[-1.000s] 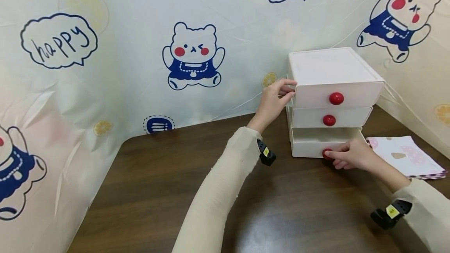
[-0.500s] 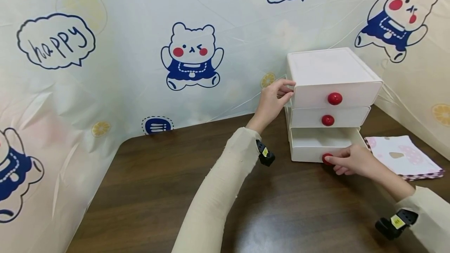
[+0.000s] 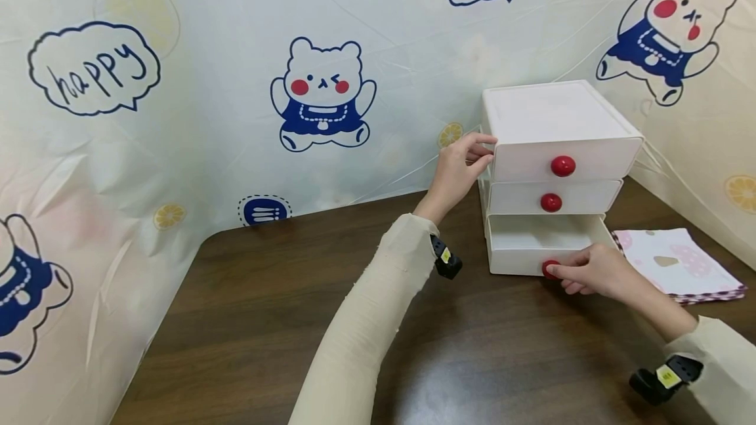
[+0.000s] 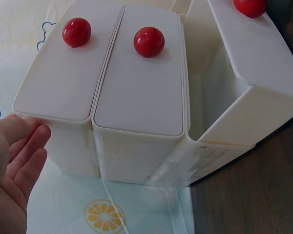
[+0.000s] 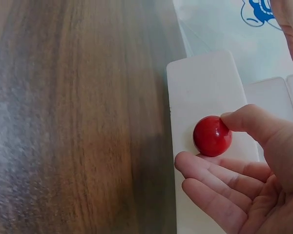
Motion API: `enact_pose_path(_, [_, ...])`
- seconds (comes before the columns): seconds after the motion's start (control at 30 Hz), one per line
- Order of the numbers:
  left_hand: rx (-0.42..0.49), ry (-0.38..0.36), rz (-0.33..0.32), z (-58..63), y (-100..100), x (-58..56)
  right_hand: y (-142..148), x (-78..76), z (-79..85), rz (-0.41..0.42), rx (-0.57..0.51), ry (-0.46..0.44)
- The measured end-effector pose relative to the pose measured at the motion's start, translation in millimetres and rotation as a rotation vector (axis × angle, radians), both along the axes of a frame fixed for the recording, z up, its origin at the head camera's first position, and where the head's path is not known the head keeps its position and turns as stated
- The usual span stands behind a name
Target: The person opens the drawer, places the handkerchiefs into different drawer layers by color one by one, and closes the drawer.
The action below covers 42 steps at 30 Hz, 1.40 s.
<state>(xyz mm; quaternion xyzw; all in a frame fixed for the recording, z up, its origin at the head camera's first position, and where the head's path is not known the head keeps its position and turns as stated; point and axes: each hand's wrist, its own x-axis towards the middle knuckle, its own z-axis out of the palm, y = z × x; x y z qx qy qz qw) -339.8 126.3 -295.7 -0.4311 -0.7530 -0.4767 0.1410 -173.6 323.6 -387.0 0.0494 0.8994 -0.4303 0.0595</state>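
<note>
A white cabinet [image 3: 561,110] of three stacked drawers stands at the right of the table, a red knob on each front. Its bottom drawer [image 3: 514,261] juts out, showing a pale inside; the upper two are closed. My right hand [image 3: 602,271] pinches the bottom drawer's red knob [image 5: 212,136] between thumb and fingers, as the right wrist view shows. At the cabinet's upper left front edge, the fingertips of my left hand [image 3: 457,169] touch the side by the top drawer [image 4: 58,92]. The remaining fingers of that hand are loosely bent and hold nothing.
A folded white and pink cloth [image 3: 679,261] with a checked edge lies right of the cabinet, partly behind my right forearm. Patterned sheeting [image 3: 207,84] hangs behind the brown wooden table [image 3: 283,307].
The bottom drawer has come further out toward me, with my right hand moving along on its knob. Most of this happened in the first half second. My left hand has stayed at the cabinet's edge.
</note>
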Motion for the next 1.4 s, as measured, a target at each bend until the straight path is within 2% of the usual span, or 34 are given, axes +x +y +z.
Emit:
enact_pose_path(0.77, [-0.007,0.001,0.003,-0.5,-0.3,0.8,-5.2,19.2,0.0,0.005,0.006,-0.068])
enact_pose_path(1.4, [-0.005,-0.001,0.009,1.6,-1.3,2.7,-2.6,26.5,-6.9,0.040,-0.020,-0.047])
